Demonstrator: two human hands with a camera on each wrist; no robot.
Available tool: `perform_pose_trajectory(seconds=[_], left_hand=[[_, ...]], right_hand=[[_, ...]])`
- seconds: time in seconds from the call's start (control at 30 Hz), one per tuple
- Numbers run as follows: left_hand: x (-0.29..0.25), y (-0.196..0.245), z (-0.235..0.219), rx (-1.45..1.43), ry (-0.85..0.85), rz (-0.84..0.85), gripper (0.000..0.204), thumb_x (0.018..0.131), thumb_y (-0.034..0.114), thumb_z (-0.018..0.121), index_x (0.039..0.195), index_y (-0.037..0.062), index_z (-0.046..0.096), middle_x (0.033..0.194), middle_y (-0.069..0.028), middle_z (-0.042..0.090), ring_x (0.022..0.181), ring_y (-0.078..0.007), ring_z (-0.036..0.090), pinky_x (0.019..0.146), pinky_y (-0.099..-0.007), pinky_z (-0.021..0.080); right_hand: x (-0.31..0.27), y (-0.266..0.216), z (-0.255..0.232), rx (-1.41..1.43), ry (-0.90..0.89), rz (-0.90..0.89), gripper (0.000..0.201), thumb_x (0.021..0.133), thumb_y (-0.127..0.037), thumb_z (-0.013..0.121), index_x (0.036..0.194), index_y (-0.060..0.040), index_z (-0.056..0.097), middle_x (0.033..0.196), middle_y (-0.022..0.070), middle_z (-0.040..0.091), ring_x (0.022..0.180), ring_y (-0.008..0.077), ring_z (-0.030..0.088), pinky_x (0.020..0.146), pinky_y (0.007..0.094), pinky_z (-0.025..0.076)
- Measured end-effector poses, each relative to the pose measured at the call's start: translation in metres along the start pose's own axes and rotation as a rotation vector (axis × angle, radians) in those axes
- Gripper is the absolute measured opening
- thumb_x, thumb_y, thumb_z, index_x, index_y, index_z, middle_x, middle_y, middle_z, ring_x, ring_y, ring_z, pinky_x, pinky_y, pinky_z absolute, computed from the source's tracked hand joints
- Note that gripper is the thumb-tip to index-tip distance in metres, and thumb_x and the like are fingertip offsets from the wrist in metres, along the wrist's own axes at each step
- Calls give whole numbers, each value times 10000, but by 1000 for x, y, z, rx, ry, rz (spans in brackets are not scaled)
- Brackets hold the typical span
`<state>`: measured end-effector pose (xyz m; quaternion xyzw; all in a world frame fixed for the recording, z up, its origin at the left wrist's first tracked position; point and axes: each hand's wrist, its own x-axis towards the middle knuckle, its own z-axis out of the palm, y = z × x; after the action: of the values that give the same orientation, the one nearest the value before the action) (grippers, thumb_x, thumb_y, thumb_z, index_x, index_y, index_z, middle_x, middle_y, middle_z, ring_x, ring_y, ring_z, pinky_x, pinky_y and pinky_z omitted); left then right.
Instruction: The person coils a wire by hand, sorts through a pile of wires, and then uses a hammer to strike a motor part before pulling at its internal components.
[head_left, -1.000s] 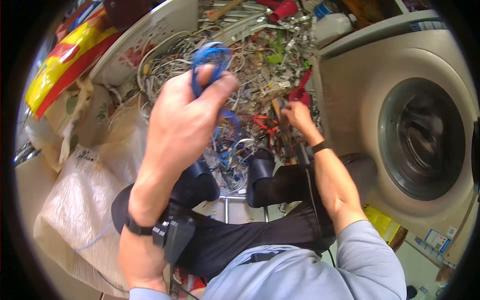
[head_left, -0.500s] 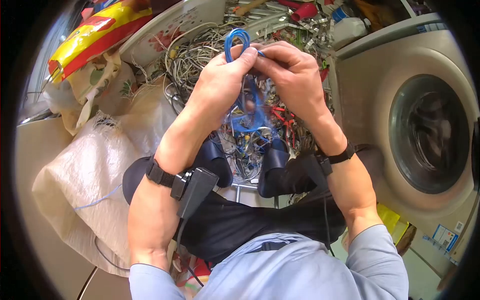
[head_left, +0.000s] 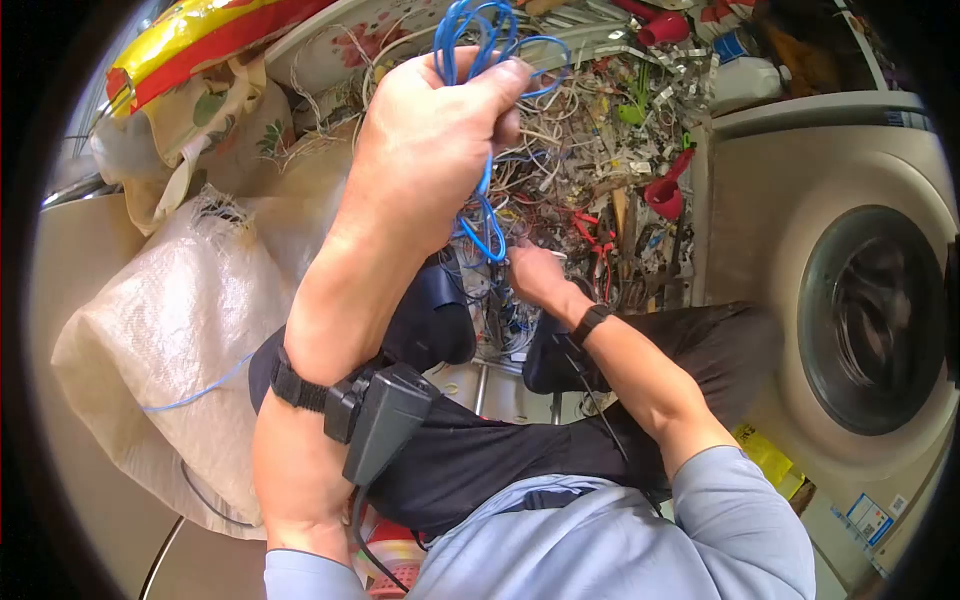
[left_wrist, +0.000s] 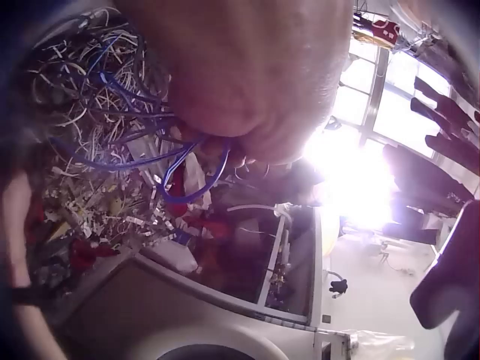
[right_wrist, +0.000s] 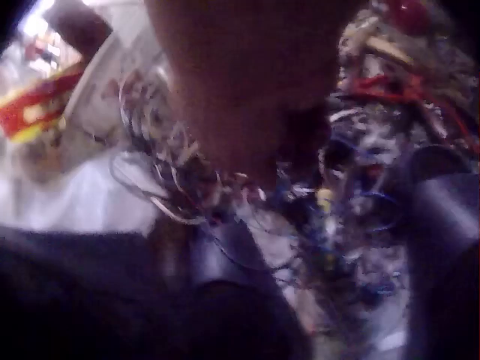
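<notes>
In the head view my left hand is raised in front, gripping a looped bundle of blue cable between thumb and fingers. Loops stick out above the hand, and a doubled length hangs below it. The left wrist view shows a blue loop drooping under the fingers. Lower down, my right hand reaches into the scrap pile between the feet, close by the hanging end of the cable. Its fingertips are mostly hidden, and the right wrist view is dark and blurred, so I cannot tell whether it holds anything.
Tangled wires and scrap spread ahead, with red-handled pliers and a red scoop on the right side. A washing machine stands at right, a whitish woven sack at left. Dark slippers flank the near scrap.
Half a second ago both hands met at the blue bundle. Since then the right hand has dropped into the pile, while the left still holds the bundle, now higher in view.
</notes>
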<state>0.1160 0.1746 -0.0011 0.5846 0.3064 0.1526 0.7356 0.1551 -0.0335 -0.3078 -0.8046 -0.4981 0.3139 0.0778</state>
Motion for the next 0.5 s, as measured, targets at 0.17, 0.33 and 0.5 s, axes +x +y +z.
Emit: perform_pose_trajectory(seconds=[0.17,0.33,0.5], left_hand=[[-9,3,-1,39,-31,-1,230,992,263,693,992,37,739,677,51,580,590,-30,469,539,-212,324],[-21,18,1,-125,-68,-72,158,998,205,691,935,61,683,723,41,592,632,-45,518,587,-205,397],[-28,30,1,-61,-102,-107,143,1009,165,671,891,86,659,738,49,587,657,-46,534,599,-201,424]], right_hand=[[-4,11,40,-132,-58,-10,168,859,-116,612,935,-21,729,985,220,701,903,414,724,803,498,594],[-33,1,13,407,11,10,216,906,-193,633,1030,-55,745,974,229,720,931,442,684,823,530,544],[-59,29,84,360,-107,245,298,880,-288,664,932,1,716,965,315,692,941,499,670,843,562,537]])
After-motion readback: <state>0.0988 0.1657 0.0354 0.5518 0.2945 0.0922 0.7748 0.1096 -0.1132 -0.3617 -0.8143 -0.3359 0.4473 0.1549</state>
